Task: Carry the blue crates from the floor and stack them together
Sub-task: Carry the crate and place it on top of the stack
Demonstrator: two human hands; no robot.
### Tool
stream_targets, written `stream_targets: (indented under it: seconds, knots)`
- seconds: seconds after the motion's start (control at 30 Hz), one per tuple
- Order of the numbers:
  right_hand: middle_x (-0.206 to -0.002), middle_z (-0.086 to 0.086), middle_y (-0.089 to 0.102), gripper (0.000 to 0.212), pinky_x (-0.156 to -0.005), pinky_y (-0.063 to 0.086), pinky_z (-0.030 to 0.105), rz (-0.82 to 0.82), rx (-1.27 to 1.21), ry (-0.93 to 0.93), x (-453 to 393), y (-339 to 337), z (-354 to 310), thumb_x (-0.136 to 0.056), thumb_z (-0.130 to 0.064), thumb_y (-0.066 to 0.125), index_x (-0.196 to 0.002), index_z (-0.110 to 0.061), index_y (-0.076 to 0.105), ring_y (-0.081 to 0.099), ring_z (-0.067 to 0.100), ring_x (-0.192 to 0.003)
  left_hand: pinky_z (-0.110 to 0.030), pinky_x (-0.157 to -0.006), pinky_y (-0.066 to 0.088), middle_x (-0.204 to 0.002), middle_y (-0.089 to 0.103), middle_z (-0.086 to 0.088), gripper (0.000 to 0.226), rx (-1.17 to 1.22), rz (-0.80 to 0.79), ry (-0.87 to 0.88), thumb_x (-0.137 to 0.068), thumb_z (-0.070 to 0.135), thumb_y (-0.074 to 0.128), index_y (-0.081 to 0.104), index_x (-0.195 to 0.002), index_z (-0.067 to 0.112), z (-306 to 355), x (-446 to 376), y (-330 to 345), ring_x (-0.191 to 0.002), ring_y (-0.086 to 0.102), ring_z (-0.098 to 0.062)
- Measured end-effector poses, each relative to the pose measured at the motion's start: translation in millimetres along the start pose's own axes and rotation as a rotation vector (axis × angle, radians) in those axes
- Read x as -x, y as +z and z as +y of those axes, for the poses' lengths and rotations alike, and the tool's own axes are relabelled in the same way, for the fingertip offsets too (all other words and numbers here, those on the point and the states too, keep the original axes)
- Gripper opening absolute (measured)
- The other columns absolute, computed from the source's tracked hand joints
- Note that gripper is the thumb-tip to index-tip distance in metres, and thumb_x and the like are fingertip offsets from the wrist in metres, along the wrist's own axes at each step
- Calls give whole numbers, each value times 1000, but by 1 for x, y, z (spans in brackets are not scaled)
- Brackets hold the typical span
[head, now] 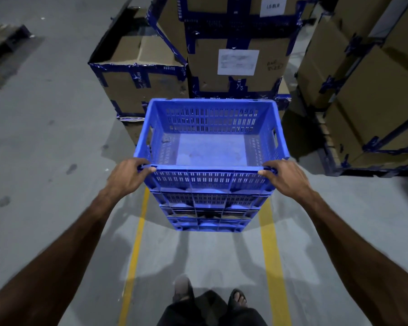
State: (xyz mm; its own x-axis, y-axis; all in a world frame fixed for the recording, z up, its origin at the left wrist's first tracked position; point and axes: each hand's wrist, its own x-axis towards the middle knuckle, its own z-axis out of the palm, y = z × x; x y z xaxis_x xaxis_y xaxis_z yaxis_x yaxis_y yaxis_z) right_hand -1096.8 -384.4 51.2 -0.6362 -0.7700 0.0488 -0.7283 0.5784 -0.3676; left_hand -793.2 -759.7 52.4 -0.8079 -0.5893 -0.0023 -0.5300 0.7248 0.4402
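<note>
Head view: top blue crate [211,147] sits on a stack of blue crates [209,208] on the grey floor [45,137], between two yellow lines [270,255]. Left hand [125,176] grips its near-left rim corner, right hand [286,177] grips the near-right corner, fingers curled over the rim. Taped cardboard boxes [238,62] stand just beyond, far side. Sandalled feet [238,297] near.

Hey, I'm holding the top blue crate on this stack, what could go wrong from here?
Both hands, left and right, grip only the near rim of the top crate, so it may tip away. The stack is tall and could lean if pushed. The cardboard boxes stand close behind and might snag the far edge.
</note>
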Motion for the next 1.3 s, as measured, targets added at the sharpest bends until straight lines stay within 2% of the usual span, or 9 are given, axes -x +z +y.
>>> stream_targets:
  seconds: [0.2,0.37,0.6,0.67,0.77,0.97,1.1,1.23,1.3]
  knots:
    - [-98,-5,76,34,-75,55,38,137,-86,75,-15,-14,10,-93,-54,61,-98,-23,75,69,18,-90,-42,-87,51,-125,72,-9,60,-27,65,-38,-90,65,63,70,-128,20,9,-13,-8,-113,66,-33]
    - [-102,7,75,23,-80,52,38,228,-173,330,-48,-29,27,-95,-35,64,-103,-16,74,68,27,-95,-38,-86,47,-112,74,-15,41,88,132,-130,-93,39,71,71,-127,17,17,-43,-19,-106,66,-36]
    - [-130,13,65,62,-92,55,43,-47,-475,680,-102,-18,53,-96,-50,63,-144,-12,52,65,33,-112,-39,-97,46,-136,63,-13,58,258,67,-366,-90,33,74,58,-142,15,16,-103,-29,-121,62,-35]
    - [-135,14,61,65,-97,54,49,-55,-496,704,-117,-10,60,-95,-56,60,-144,-14,51,64,36,-115,-35,-89,50,-135,63,-14,59,313,28,-428,-93,33,73,54,-144,12,18,-119,-29,-116,63,-33]
    - [-130,16,65,63,-95,51,43,-52,-484,664,-133,2,64,-96,-60,55,-138,-13,56,64,36,-113,-17,-57,49,-107,70,-10,34,428,-38,-383,-100,26,65,61,-130,11,20,-134,-23,-79,67,-21]
    - [-114,12,71,56,-93,55,50,15,-587,620,-138,15,61,-91,-69,55,-122,-23,62,69,35,-100,-46,-84,59,-104,73,-12,21,459,-47,-357,-104,32,57,65,-115,17,11,-142,1,-93,70,-28]
    - [-104,14,73,70,-88,57,48,-10,-680,725,-147,14,64,-77,-84,56,-95,-18,69,69,37,-93,-48,-81,61,-96,76,-11,25,462,-48,-466,-95,37,68,69,-108,15,0,-156,8,-83,73,-29]
    - [-105,17,70,134,-89,56,47,-38,-675,833,-150,16,66,-32,-110,42,-108,-3,69,68,39,-94,-55,-72,60,-81,74,-17,37,510,-79,-617,-79,47,76,70,-86,11,-18,-169,19,-63,67,-28]
    - [-111,20,69,143,-90,52,45,-40,-632,848,-149,18,67,-33,-113,32,-115,0,67,66,39,-99,-53,-73,60,-85,75,-18,42,516,-82,-640,-76,49,77,72,-87,9,-25,-173,25,-67,70,-31]
